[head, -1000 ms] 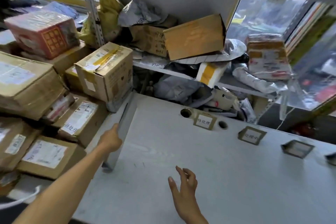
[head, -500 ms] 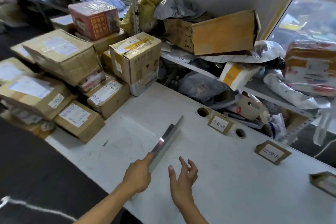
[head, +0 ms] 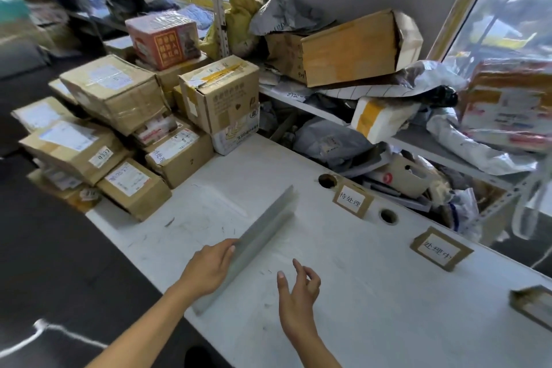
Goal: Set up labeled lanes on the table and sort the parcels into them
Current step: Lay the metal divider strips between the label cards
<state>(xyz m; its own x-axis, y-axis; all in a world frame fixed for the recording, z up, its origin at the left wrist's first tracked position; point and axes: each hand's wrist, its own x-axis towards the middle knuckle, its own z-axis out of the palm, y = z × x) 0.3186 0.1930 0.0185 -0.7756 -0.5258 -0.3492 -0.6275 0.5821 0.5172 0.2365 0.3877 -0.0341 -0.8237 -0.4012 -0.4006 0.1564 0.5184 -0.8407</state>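
Observation:
A long grey metal angle strip [head: 263, 233] lies diagonally on the white table [head: 373, 293]. My left hand [head: 209, 266] holds its near end, fingers over the top edge. My right hand [head: 298, 287] hovers just right of the strip, fingers loosely spread, holding nothing. Cardboard label cards stand along the table's far edge: one [head: 352, 200] between two cable holes, a second [head: 440, 249] further right, a third [head: 534, 305] at the right border. Taped cardboard parcels [head: 131, 143] are stacked at the table's left end.
A metal shelf [head: 403, 140] behind the table is crammed with boxes and plastic mailer bags. A tall carton [head: 221, 95] stands at the table's back left corner. Two round cable holes [head: 327, 180] pierce the tabletop. Dark floor lies to the left.
My left hand has carried the strip from the table's left edge, beside the parcels, toward the middle and laid it lower. My view shifted left. My right hand stayed hovering.

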